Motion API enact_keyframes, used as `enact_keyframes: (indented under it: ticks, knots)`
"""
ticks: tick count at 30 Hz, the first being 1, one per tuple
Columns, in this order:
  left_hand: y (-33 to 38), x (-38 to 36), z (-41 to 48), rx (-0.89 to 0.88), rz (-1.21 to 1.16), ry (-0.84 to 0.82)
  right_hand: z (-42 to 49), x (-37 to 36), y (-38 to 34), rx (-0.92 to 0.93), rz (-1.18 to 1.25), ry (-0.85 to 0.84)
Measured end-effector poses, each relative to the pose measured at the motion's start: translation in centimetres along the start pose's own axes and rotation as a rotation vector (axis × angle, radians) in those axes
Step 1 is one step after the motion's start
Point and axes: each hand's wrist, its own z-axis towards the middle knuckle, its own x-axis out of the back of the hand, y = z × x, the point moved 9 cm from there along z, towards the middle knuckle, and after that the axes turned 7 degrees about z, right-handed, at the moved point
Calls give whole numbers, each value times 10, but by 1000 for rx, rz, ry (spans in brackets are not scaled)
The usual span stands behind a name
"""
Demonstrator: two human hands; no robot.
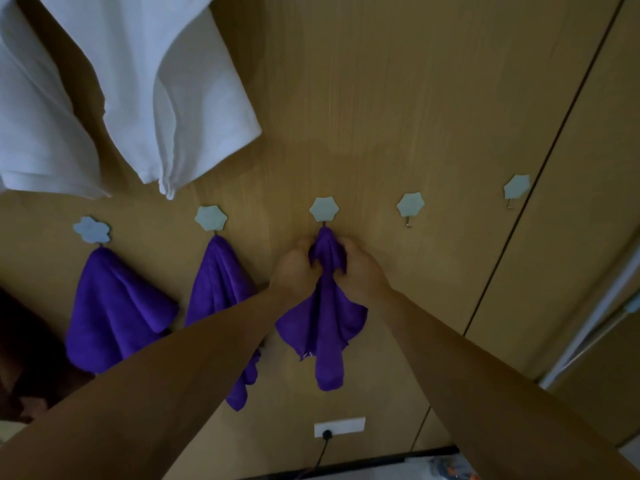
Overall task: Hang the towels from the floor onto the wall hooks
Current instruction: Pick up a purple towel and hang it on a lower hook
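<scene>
Towels partly hung: first towel point(114, 306) and second towel point(218, 282) hanging toward the left edge of the wall point(381, 116), third towel point(325, 327) at the middle hook point(324, 209), top bunched in the closed grip of left hand point(294, 268) and right hand point(360, 270), fourth hook point(410, 206) and fifth hook point(516, 187) bare (floor towels not in view).

Three towels point(322, 327) under hooks point(324, 209), two hooks right
</scene>
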Motion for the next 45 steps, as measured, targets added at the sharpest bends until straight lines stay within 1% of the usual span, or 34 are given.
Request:
enact_keyframes:
  ticks: [2,5,6,7,9,10,14,17,19,21,23,27,32,37,41,43,45]
  knots:
    - [0,0,-2,-4,1,-52,2,-1,8,-42,62,35]
    - [-6,0,-4,49,-119,-110,0,7,21,-124,242,135]
    - [-10,-1,-5,85,-159,-137,-2,5,28,-169,297,119]
    - [-15,-4,-7,115,-176,-166,-6,-1,34,-215,318,68]
    - [-23,-15,-13,152,-136,-230,-13,-13,45,-278,288,-49]
    - [-26,-19,-15,165,-103,-255,-15,-17,47,-291,273,-81]
    - [-32,-29,-18,208,-55,-280,-15,-14,46,-316,182,-130]
    - [-32,-29,-15,217,-42,-271,-14,-9,43,-295,58,-122]
    - [-31,-28,-15,213,-62,-272,-17,-5,40,-255,10,-100]
    - [-29,-27,-16,209,-85,-271,-22,-2,36,-223,30,-60]
    - [-27,-25,-18,199,-51,-276,-28,5,31,-206,48,8]
    - [-19,-14,-22,163,20,-232,-48,21,32,-288,0,138]
    - [-6,3,-44,60,24,-226,-90,29,24,-380,-62,190]
    - [-16,20,-86,73,150,-204,-150,22,7,-470,-143,270]
    - [-21,7,-132,58,198,-363,-218,1,-5,-561,-136,294]
    - [-12,-9,-162,18,225,-456,-255,-9,-7,-614,-148,280]
    - [4,-33,-197,-36,190,-573,-296,-12,-5,-686,-179,250]
